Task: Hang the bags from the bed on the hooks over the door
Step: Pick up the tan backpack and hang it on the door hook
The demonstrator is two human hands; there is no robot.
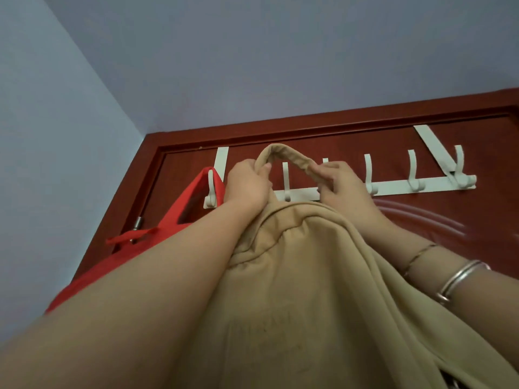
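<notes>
Against the red-brown door (351,141), both hands lift a tan bag (303,276) by its handle (286,157); the left hand (247,186) is fisted around one end; the right hand (341,186) pinches the other, before the white hook rack (393,183); a red bag (179,209) hangs on the leftmost hook (210,189).

— Left hand (247,186): state?
— Raised overhead, forearm bare, fingers curled shut around the bag handle (283,155).
— Right hand (341,186)?
— Raised alongside, fingers pinching the same handle; bangle (460,279) and thin bracelet (418,255) on the wrist.
</notes>
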